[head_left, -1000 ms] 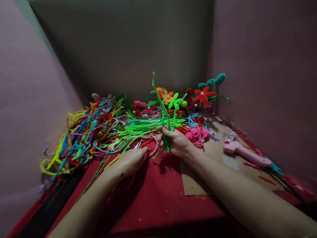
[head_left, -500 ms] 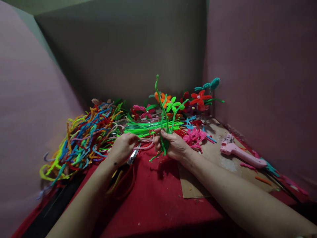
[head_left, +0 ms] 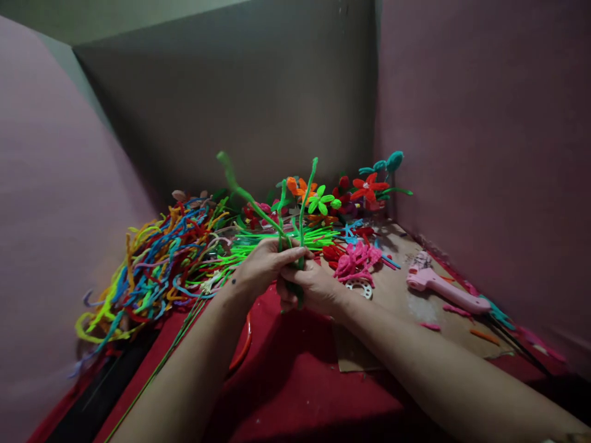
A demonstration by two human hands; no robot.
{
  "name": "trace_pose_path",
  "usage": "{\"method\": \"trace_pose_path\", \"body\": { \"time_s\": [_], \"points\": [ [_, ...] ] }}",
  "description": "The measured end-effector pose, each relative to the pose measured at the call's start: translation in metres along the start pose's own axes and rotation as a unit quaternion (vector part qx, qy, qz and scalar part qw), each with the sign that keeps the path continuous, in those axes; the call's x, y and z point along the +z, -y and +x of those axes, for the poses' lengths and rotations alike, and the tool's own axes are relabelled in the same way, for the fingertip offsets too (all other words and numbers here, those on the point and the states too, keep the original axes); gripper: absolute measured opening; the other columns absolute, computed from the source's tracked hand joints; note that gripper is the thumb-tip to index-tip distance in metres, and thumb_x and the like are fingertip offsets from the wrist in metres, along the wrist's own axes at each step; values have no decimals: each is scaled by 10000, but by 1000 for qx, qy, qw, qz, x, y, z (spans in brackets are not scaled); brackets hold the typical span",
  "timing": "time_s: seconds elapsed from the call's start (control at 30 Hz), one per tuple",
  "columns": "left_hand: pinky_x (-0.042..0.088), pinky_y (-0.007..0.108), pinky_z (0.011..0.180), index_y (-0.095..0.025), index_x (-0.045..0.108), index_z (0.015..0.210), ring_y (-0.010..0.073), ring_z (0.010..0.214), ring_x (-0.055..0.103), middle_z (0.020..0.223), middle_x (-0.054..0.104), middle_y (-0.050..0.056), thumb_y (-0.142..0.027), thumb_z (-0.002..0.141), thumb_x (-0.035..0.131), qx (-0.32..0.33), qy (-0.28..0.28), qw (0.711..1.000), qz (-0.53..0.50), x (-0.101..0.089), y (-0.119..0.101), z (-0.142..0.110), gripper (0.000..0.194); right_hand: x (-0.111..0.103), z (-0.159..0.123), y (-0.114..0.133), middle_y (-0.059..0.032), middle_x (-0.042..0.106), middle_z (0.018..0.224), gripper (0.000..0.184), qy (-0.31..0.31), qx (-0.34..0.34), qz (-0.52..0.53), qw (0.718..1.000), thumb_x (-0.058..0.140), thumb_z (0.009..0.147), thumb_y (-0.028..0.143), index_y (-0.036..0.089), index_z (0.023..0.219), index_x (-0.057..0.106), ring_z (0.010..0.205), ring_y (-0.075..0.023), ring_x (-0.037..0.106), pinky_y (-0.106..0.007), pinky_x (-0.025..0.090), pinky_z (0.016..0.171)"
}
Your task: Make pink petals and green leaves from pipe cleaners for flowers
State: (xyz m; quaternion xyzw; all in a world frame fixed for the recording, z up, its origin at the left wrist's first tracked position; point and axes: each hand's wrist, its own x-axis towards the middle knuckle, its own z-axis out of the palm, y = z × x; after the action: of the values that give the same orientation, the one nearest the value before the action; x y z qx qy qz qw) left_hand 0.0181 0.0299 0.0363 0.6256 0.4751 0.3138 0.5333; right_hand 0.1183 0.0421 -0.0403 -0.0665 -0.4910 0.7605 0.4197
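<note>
Both hands meet over the middle of the table around a bunch of green pipe cleaners [head_left: 301, 212]. My right hand [head_left: 316, 284] is closed around the lower part of the bunch. From the left, my left hand [head_left: 268, 261] grips it too, its thumb laid across the stems beside my right fingers. One long stem leans up and left, blurred at its tip; others stand nearly upright. The hands hide where the stems join. Below my left wrist shows the red handle of the scissors [head_left: 248, 344]; my forearm covers the rest.
A heap of mixed pipe cleaners [head_left: 161, 264] lies left, loose green pipe cleaners [head_left: 249, 246] behind my hands. Pipe-cleaner flowers [head_left: 369, 187] stand at the back. Right, cardboard [head_left: 392, 320] carries a pink glue gun [head_left: 447, 289], pink pieces [head_left: 357, 261] and a white holed ring [head_left: 360, 288].
My left hand has moved right, from near the scissors' blades, onto the green bunch. The long stem has swung to the left, and the stems are spread wider.
</note>
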Motion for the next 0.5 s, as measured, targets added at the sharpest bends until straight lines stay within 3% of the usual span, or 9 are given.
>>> {"method": "trace_pose_path", "body": {
  "time_s": [0.13, 0.3, 0.4, 0.5],
  "points": [
    [455, 226, 368, -120, 610, 827, 148, 439, 591, 640, 657, 44, -346, 710, 624, 36, -46, 996, -69, 6, -9, -2, 255, 7, -2, 3, 62, 500, 464, 220, 20, -11, 43, 999, 579, 783, 369, 188, 766, 456, 354, -75, 391, -225, 418, 401],
    [506, 247, 477, -126, 557, 764, 136, 501, 611, 684, 669, 50, -265, 748, 597, 60, -59, 989, -121, 9, -15, -3, 146, 9, -4, 6, 64, 523, 485, 256, 24, 23, 82, 996, 625, 745, 377, 195, 789, 450, 385, -72, 414, -240, 454, 440],
    [509, 268, 480, -137, 532, 817, 146, 519, 613, 641, 637, 25, -232, 759, 586, 78, -98, 976, -181, 4, -15, -1, 124, 7, -6, 6, 47, 555, 539, 245, 63, 50, 93, 992, 624, 753, 368, 177, 823, 488, 415, -77, 451, -258, 480, 457],
    [451, 195, 430, -138, 510, 822, 70, 427, 519, 583, 557, -22, -158, 784, 538, 113, -115, 954, -254, -9, -16, 2, 50, 6, -9, 6, 35, 554, 557, 243, 88, 80, 82, 990, 598, 776, 369, 143, 847, 541, 393, -59, 422, -224, 454, 417]
  ]
}}
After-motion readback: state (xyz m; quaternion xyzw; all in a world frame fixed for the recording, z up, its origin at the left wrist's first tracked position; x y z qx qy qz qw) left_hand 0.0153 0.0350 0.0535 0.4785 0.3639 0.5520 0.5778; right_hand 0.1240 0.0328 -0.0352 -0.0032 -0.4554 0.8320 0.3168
